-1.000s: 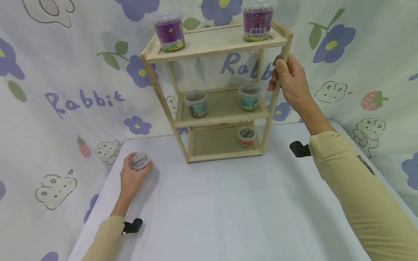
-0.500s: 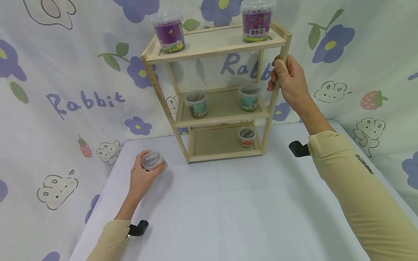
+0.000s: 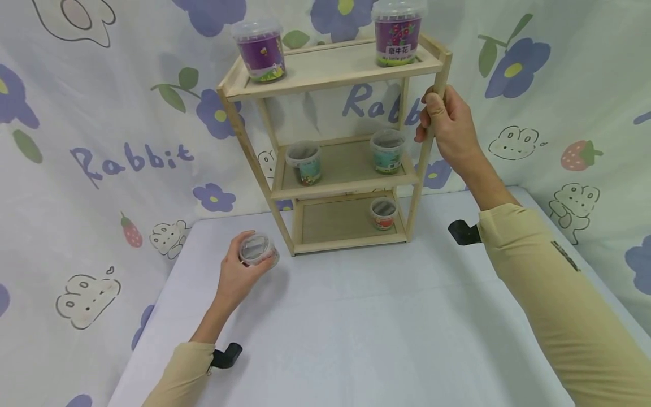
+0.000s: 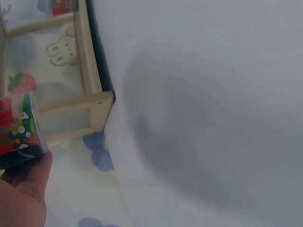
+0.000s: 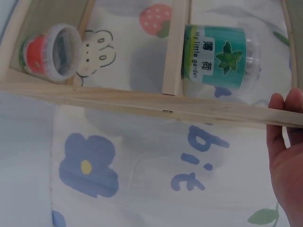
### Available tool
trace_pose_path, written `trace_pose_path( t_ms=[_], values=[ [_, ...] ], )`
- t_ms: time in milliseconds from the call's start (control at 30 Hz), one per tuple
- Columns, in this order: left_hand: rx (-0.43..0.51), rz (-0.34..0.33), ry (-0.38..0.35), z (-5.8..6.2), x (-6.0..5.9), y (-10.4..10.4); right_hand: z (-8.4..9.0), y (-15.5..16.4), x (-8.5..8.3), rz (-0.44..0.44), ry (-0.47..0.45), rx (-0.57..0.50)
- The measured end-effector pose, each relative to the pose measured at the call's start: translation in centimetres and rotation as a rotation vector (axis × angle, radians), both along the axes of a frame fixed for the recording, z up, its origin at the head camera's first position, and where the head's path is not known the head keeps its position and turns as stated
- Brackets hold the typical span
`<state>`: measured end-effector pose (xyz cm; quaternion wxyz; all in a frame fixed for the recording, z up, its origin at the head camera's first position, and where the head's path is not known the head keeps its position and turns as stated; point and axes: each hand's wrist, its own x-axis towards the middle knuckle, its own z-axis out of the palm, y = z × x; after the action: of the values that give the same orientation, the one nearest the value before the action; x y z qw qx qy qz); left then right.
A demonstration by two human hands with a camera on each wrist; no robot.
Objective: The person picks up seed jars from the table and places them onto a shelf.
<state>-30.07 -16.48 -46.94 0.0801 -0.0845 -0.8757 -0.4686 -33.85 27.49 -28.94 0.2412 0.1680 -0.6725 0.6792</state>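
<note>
My left hand point(image 3: 243, 274) holds a small clear-lidded plastic tub point(image 3: 257, 251) above the white table, left of the wooden shelf rack point(image 3: 346, 186). In the left wrist view this tub point(image 4: 21, 127) shows a red printed label, with the thumb and fingers about its lower end. My right hand point(image 3: 452, 121) grips the rack's front right post point(image 3: 426, 147) just under the top shelf. In the right wrist view, the fingers point(image 5: 276, 106) wrap that post near a green-labelled tub point(image 5: 222, 56).
Two purple tubs, one left point(image 3: 262, 53) and one right point(image 3: 398, 37), stand on the top shelf. Teal tubs point(image 3: 305, 164) point(image 3: 388, 152) occupy the middle shelf. A red-labelled tub point(image 3: 383, 213) sits at the bottom shelf's right end. Patterned cloth point(image 3: 127, 113) hangs behind.
My left hand has carried the small tub to the right across the table, closer to the rack. The right hand keeps its grip on the post.
</note>
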Motion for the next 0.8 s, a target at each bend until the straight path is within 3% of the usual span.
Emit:
trace_pose_path(
  t_ms=[467,800],
  values=[
    [0.038,-0.062,0.01,0.4,-0.3,3.0,-0.1,0.1,-0.1,-0.007,0.003,0.004],
    [0.07,-0.117,0.027,0.0,-1.1,5.1,-0.1,0.1,-0.2,0.01,0.003,-0.025]
  ],
)
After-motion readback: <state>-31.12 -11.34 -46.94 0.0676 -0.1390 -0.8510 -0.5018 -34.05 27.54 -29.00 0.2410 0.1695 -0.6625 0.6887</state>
